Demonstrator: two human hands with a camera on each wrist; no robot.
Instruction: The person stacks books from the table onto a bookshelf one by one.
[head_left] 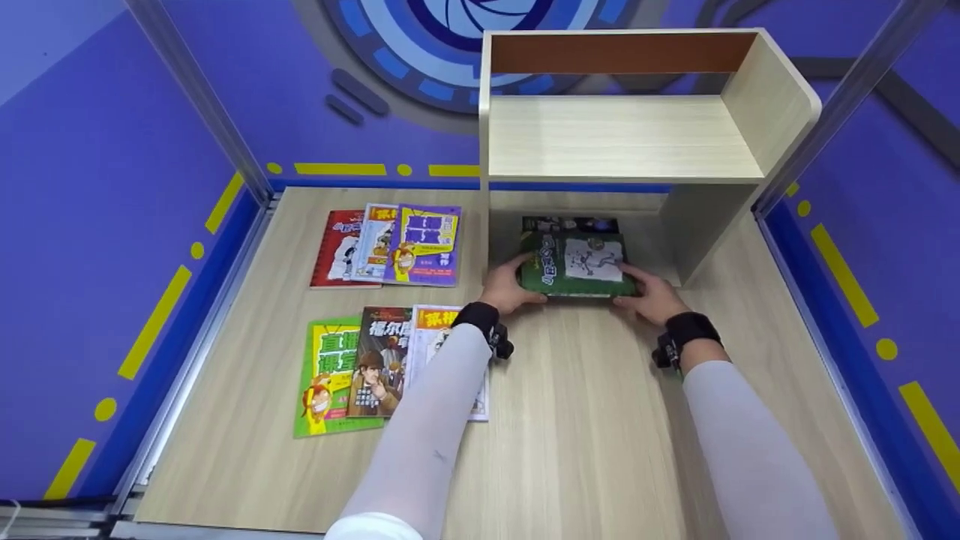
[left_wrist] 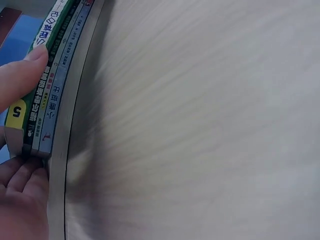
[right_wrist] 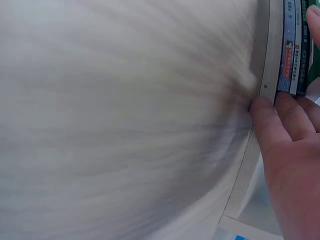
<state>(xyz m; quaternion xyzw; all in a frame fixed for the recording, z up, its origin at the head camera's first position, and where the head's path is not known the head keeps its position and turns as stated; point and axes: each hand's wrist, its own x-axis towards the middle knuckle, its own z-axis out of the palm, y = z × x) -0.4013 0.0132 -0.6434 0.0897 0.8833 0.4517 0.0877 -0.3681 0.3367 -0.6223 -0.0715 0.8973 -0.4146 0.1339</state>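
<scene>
On the bookcase's lower board lies a flat stack of books, topped by a green comic book [head_left: 581, 262]. My left hand [head_left: 508, 289] grips the stack's left end; in the left wrist view its thumb [left_wrist: 22, 75] lies along the green spine and the other fingers curl at the corner. At the other end my right hand [head_left: 651, 296] holds the stack, thumb high and fingers [right_wrist: 295, 117] low against the board's front edge. Beneath the green book are thinner spines, the lowest a pale blue book [left_wrist: 62, 85]. Behind the green book a dark cover [head_left: 570, 224] shows.
The wooden bookcase [head_left: 622, 139] has an upper shelf above the stack. Left on the table [head_left: 225, 450] lie two overlapping rows: a red book [head_left: 330, 251], a purple book [head_left: 427, 247] and others; nearer, a green-yellow book [head_left: 322, 405] and a detective book [head_left: 375, 375]. Blue walls enclose the table.
</scene>
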